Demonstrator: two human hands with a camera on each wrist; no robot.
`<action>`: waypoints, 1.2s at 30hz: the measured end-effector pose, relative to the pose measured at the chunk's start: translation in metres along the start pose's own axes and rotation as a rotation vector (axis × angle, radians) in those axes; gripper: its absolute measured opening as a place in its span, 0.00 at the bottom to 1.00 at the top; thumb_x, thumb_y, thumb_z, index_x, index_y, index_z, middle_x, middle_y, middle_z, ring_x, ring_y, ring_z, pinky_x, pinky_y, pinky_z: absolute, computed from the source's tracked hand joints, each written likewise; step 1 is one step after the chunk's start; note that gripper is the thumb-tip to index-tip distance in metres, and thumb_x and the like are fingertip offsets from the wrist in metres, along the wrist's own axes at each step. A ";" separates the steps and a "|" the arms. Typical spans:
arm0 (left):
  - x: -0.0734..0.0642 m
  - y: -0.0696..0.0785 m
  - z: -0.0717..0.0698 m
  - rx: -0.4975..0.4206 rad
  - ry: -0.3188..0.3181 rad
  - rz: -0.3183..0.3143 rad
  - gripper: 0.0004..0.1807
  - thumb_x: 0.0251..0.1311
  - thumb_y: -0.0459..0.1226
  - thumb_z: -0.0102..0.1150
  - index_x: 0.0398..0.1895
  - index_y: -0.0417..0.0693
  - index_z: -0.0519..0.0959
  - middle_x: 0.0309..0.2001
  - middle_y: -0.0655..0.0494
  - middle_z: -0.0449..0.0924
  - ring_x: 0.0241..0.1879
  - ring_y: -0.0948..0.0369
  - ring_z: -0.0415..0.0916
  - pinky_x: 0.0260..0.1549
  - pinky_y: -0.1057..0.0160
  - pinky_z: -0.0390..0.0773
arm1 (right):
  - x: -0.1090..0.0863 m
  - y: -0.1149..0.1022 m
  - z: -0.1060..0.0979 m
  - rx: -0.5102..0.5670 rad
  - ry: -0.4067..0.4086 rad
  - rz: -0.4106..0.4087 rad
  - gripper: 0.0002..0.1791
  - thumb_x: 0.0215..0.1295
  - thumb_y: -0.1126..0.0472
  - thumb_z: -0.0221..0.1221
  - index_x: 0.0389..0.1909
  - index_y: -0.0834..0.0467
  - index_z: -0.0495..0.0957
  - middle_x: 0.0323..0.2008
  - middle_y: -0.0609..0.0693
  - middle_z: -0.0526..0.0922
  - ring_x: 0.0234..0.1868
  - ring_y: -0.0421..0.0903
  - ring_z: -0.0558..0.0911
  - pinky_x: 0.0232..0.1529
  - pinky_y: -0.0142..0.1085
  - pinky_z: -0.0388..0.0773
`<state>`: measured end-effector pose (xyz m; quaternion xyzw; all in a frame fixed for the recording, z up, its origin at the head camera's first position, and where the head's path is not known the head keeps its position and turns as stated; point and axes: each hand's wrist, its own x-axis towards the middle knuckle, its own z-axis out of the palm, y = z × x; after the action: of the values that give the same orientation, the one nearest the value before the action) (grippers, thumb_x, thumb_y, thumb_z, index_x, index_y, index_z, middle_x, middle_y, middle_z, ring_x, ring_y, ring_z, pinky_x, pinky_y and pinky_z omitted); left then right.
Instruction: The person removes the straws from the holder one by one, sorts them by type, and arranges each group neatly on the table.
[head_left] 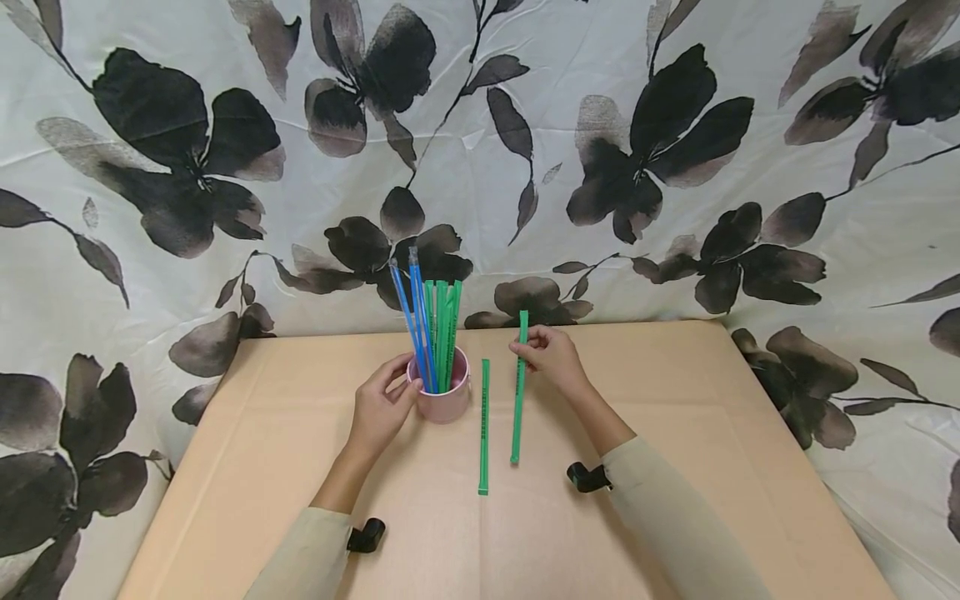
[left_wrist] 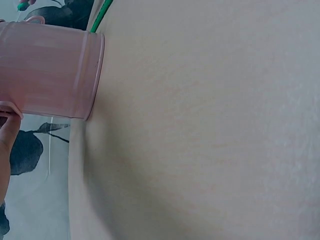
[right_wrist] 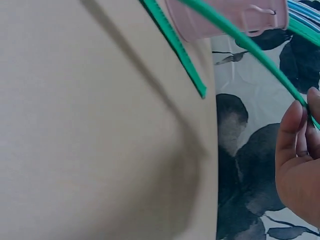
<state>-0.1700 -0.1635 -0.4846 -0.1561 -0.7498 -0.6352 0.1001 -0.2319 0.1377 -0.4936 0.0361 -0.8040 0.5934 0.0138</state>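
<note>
A pink cup (head_left: 442, 406) stands upright on the table, holding several green straws (head_left: 444, 333) in printed wrappers and several blue straws (head_left: 414, 321). My left hand (head_left: 381, 404) grips the cup at its left side; in the left wrist view, only part of that hand (left_wrist: 6, 145) shows, at the cup's small handle. My right hand (head_left: 551, 357) pinches one green wrapped straw (head_left: 518, 408) near its upper end, above the table. Between the cup and this straw, another green wrapped straw (head_left: 484, 429) lies lengthwise on the table.
The table (head_left: 675, 467) has a light tan cover, and its far edge meets a white cloth (head_left: 487, 200) printed with dark flowers. Black wrist cameras sit at both sleeves (head_left: 307, 554).
</note>
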 end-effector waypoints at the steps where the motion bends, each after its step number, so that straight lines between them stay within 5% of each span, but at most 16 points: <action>1: 0.000 0.000 0.000 0.000 -0.001 -0.001 0.23 0.66 0.22 0.62 0.63 0.22 0.73 0.62 0.26 0.75 0.64 0.33 0.75 0.62 0.47 0.81 | -0.001 0.001 0.001 -0.002 -0.007 0.004 0.10 0.67 0.62 0.69 0.41 0.66 0.84 0.25 0.47 0.83 0.23 0.47 0.83 0.28 0.33 0.88; 8: -0.002 0.000 -0.002 -0.002 -0.006 -0.012 0.23 0.66 0.22 0.62 0.64 0.23 0.73 0.62 0.26 0.75 0.64 0.34 0.75 0.62 0.47 0.81 | -0.006 0.008 0.008 -0.001 -0.094 0.107 0.11 0.66 0.61 0.70 0.41 0.65 0.85 0.26 0.48 0.86 0.33 0.62 0.86 0.40 0.49 0.92; 14: -0.001 0.000 -0.002 -0.011 0.001 -0.013 0.23 0.65 0.22 0.61 0.63 0.23 0.73 0.62 0.25 0.75 0.63 0.32 0.74 0.61 0.48 0.81 | -0.005 0.013 0.008 -0.042 -0.227 0.155 0.10 0.69 0.65 0.67 0.45 0.67 0.84 0.29 0.50 0.88 0.36 0.63 0.87 0.42 0.48 0.92; 19: -0.001 0.000 -0.002 -0.005 0.005 -0.017 0.23 0.65 0.22 0.61 0.64 0.23 0.73 0.62 0.26 0.75 0.63 0.32 0.74 0.61 0.50 0.82 | -0.005 0.017 0.010 -0.061 -0.314 0.196 0.12 0.70 0.66 0.65 0.49 0.70 0.83 0.29 0.51 0.87 0.31 0.53 0.86 0.37 0.41 0.90; 36: -0.001 0.002 -0.002 0.011 -0.004 -0.020 0.24 0.66 0.23 0.62 0.64 0.24 0.73 0.63 0.27 0.75 0.64 0.33 0.75 0.62 0.48 0.81 | -0.007 0.027 0.033 -0.077 -0.212 0.345 0.08 0.67 0.66 0.67 0.36 0.67 0.78 0.26 0.53 0.86 0.20 0.40 0.82 0.26 0.29 0.89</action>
<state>-0.1686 -0.1655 -0.4824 -0.1490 -0.7550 -0.6318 0.0932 -0.2261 0.1148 -0.5296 -0.0403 -0.8172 0.5489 -0.1714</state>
